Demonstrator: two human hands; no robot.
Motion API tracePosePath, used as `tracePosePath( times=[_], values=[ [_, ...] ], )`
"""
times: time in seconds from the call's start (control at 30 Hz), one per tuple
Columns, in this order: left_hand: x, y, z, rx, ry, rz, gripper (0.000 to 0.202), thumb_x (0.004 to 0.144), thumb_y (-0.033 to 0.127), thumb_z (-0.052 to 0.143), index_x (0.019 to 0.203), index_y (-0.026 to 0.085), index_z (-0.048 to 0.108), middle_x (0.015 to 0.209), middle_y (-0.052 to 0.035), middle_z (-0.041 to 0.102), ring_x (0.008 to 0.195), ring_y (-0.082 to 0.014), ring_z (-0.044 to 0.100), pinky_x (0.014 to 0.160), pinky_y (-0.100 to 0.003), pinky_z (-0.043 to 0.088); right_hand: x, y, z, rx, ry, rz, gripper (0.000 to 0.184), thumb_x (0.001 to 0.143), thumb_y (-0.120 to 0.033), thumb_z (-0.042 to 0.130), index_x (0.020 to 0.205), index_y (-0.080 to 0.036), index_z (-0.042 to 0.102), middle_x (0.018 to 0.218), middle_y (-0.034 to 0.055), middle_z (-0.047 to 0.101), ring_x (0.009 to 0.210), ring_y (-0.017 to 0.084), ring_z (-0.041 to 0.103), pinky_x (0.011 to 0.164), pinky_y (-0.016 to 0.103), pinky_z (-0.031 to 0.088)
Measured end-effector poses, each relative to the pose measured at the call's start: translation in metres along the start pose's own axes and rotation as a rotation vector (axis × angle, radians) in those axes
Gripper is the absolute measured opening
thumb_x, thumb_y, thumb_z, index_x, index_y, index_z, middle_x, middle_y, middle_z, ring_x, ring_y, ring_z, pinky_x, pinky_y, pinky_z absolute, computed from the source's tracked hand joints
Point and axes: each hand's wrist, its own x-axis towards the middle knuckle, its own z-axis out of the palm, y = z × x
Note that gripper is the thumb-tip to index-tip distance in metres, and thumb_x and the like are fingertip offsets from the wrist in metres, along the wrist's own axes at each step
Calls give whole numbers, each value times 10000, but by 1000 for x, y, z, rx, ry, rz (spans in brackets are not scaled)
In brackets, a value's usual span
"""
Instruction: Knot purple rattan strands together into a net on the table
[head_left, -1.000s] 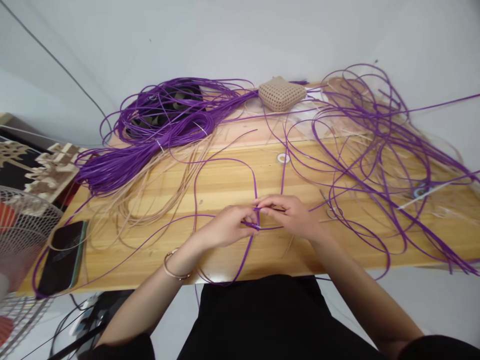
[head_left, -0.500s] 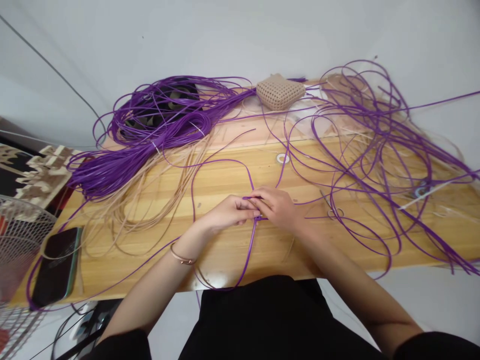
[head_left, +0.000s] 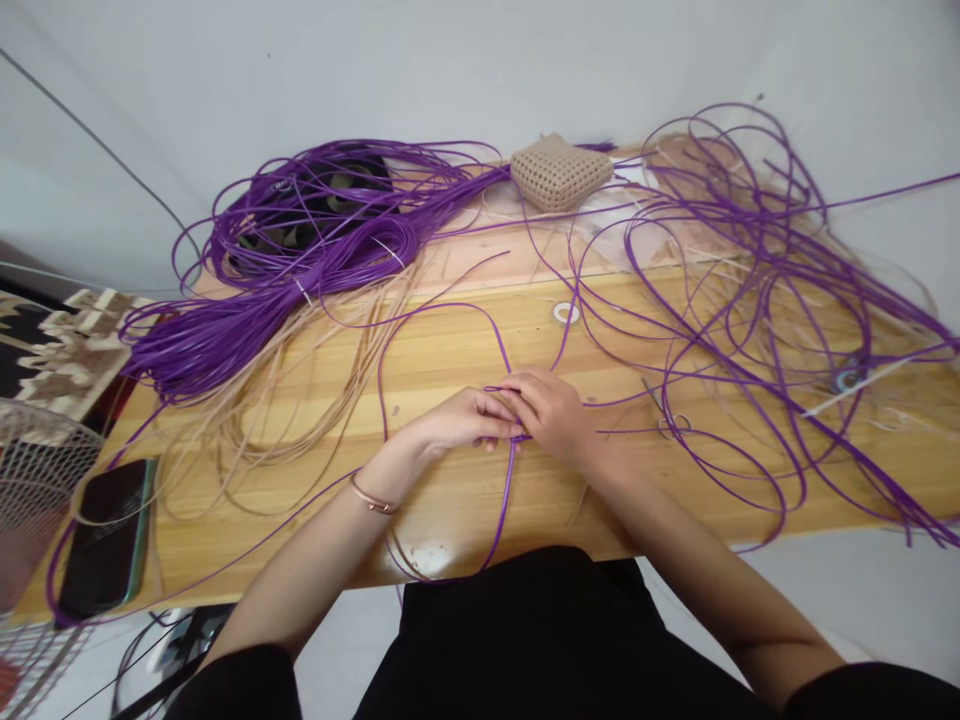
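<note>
Near the middle of the table, my left hand (head_left: 471,418) and my right hand (head_left: 549,408) meet fingertip to fingertip. Both are closed on purple cord (head_left: 505,505), where several strands come together. One strand runs down toward the front edge, another curves up and left, and others lead off to the right. The crossing between my fingers is mostly hidden by them. Right of my right hand lies a pair of scissors (head_left: 674,425). A white ring (head_left: 566,313), like a small tape roll, lies behind the hands.
A thick bundle of purple cord (head_left: 225,335) and beige strands (head_left: 300,440) lie left. Loose purple loops tangle on the right. At the back sits a beige woven piece (head_left: 559,172). A phone (head_left: 105,540) rests on the wooden table (head_left: 442,520) at front left.
The view has shifted slightly. My right fingers have closed in a little toward the left ones over the cord; both hands stay in nearly the same place.
</note>
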Motion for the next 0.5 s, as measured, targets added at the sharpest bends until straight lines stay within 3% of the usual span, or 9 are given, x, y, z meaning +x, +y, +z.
tracePosePath(
  times=[0.1, 0.3, 0.4, 0.5],
  values=[
    [1, 1, 0, -10, 15, -6, 76, 647, 185, 685, 644, 109, 683, 535, 3, 603, 424, -46, 455, 406, -180, 263, -1, 1, 4, -29, 42, -22, 308, 957, -257, 348, 918, -150, 634, 895, 88, 659, 870, 171, 594, 793, 311, 472],
    [2, -1, 4, -75, 82, -56, 33, 606, 137, 670, 613, 116, 694, 570, -22, 649, 434, -55, 455, 431, -191, 304, -2, 1, -1, 39, -18, 31, 269, 941, -253, 375, 948, -179, 634, 963, 72, 665, 920, 176, 605, 826, 329, 477],
    [1, -2, 4, -88, 146, -72, 46, 599, 144, 653, 589, 124, 693, 578, -31, 665, 432, -59, 453, 419, -191, 286, -3, -4, -11, 3, 55, 153, 247, 930, -239, 387, 951, -179, 626, 1018, 74, 664, 981, 188, 603, 840, 331, 465],
    [0, -2, 1, -104, 201, -70, 51, 599, 155, 653, 582, 126, 691, 581, -35, 669, 433, -62, 466, 412, -190, 260, -6, -11, -15, -93, -44, 358, 206, 909, -244, 423, 924, -165, 612, 847, 68, 684, 782, 202, 636, 656, 311, 448]
  ],
)
